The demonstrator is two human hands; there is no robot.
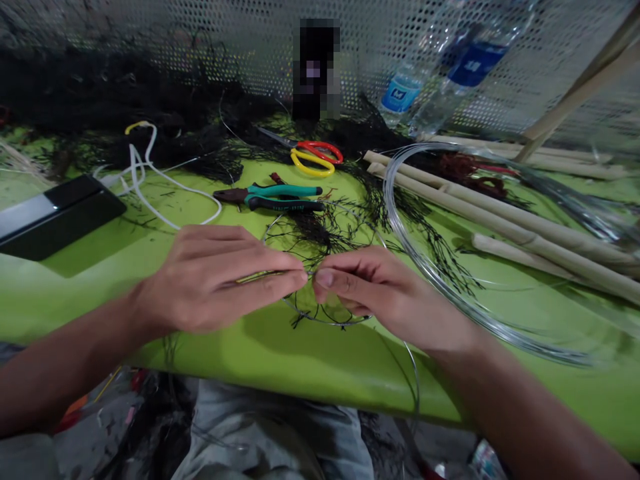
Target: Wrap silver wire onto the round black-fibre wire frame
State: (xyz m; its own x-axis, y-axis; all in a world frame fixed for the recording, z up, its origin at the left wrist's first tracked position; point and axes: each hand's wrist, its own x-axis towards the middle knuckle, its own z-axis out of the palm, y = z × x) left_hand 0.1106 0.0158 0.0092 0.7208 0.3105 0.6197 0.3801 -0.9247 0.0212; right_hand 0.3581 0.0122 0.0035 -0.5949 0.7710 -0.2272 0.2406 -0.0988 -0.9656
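Observation:
My left hand [220, 277] is closed, its fingertips pinching a thin metal wire at the centre of the view. Right beside it, my right hand [370, 287] also pinches the wire, thumb against curled fingers. The fingertips of both hands nearly touch. The wire [345, 324] forms a loop just under and behind the hands, with black netting strands [320, 233] spread across it. A wire end [415, 373] hangs over the green table's front edge. Pliers with green and black handles [280, 197] lie just beyond the hands.
Scissors with red and yellow handles [315, 159] lie behind the pliers. A large wire coil [400, 220] and bamboo sticks [530, 233] are at right. Two bottles [400, 93] stand at the back. A black box-like device [60, 213] and white cable [145, 190] lie left on the green table [300, 360].

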